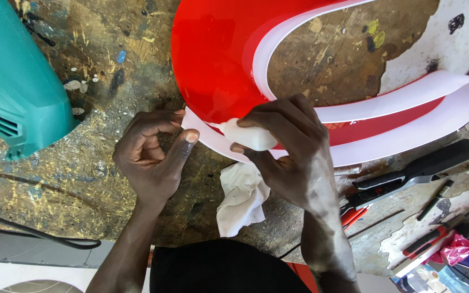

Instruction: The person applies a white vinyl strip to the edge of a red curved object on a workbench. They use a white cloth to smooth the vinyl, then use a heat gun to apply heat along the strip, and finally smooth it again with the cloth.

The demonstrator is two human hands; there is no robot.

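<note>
At the centre of the frame the right hand (294, 152) has its fingers clamped on a white cloth (245, 179), pressing a wad of it against the white strip (408, 116) edging the red panel (218, 54). The left hand (153, 152) sits just left of it, thumb and fingers pinched on the strip's near end. The strip's long axis curves away to the upper right. Tools (408, 176) crowd the worktop (82, 179) at right; a green power tool (12, 81) stands upper left.
</note>
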